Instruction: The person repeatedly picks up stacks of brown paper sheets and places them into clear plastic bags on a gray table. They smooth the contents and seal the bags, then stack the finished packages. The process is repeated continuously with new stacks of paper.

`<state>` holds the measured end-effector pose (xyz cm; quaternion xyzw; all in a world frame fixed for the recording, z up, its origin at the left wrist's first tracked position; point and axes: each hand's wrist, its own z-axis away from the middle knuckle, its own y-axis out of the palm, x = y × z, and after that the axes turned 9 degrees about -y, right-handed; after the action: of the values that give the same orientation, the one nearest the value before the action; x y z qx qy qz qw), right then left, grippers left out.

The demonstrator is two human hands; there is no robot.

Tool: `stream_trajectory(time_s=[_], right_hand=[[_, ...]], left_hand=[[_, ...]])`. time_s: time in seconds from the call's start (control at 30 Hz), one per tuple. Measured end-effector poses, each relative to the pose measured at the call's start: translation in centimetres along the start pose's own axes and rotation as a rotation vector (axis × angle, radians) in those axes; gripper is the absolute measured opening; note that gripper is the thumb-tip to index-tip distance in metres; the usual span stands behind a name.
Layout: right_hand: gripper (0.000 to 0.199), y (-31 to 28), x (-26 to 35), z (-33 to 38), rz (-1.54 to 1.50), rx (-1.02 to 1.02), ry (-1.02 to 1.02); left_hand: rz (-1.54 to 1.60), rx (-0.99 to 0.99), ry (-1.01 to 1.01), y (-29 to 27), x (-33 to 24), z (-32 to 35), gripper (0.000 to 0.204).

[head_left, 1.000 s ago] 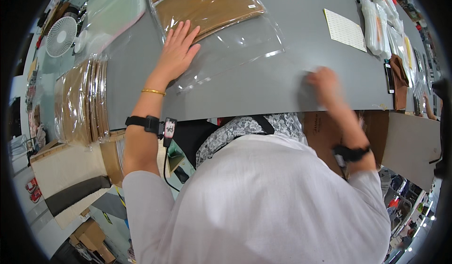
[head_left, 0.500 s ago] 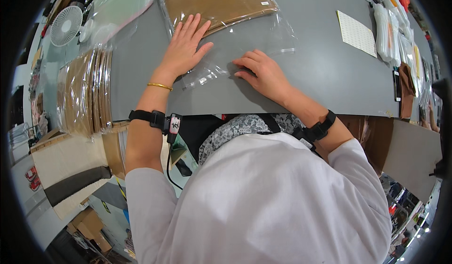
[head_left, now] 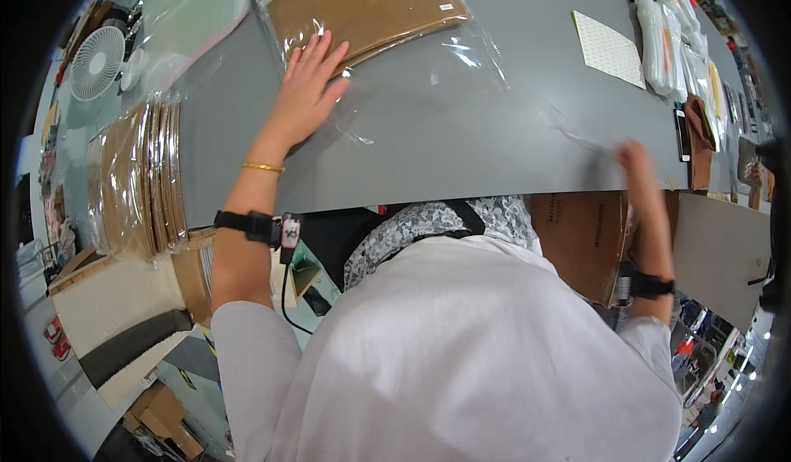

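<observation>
A clear plastic bag (head_left: 474, 50) with a folded brown item (head_left: 362, 13) inside lies on the grey table, with a small white label near the item's right corner. My left hand (head_left: 306, 91) rests flat on the bag's near left part, fingers stretched out. Far to the right, near the table's front edge, my right hand (head_left: 638, 161) is closed and smeared by motion. From its fingers a thin clear strip (head_left: 577, 139) trails leftward over the table. The fingertips' exact grip on the strip is blurred.
Several brown items in clear bags (head_left: 136, 182) stand stacked at the left edge. Beyond them are a white fan (head_left: 97, 63) and clear plastic sheets (head_left: 194, 17). To the right lie a white dotted sheet (head_left: 610, 50), bundled clear packaging (head_left: 659, 46), a phone (head_left: 683, 135) and a brown piece (head_left: 700, 141).
My right hand has swept from the bag's near edge far to the right, drawing a thin clear strip away. The left hand still lies on the bag; the whole view has shifted slightly.
</observation>
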<state>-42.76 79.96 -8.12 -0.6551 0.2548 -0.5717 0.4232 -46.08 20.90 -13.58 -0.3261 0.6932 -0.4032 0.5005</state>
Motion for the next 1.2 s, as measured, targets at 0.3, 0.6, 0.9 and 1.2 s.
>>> stream_trajectory(time_s=[0.3,0.6,0.9,1.2], right_hand=[[0.065,2.3,1.6,-9.1,0.422,-0.181,-0.592],[0.02,10.7,10.9,-22.9,0.115,-0.067,-0.977],[0.026,15.3,14.8,-26.7,0.215,-0.177,-0.35],[0.055,15.8,20.4,-26.6,0.474,-0.369,-0.704]], left_hand=[[-0.315,-0.173,0.045,-4.0,-0.8,6.8,0.054],[0.191,-0.264,-0.174,-1.9,-1.3,5.8,0.024],[0.745,-0.198,-1.105,-2.2,0.9,-0.3,0.03],[-0.564,-0.345,-0.145,-1.4,-1.2,-3.3,0.05]])
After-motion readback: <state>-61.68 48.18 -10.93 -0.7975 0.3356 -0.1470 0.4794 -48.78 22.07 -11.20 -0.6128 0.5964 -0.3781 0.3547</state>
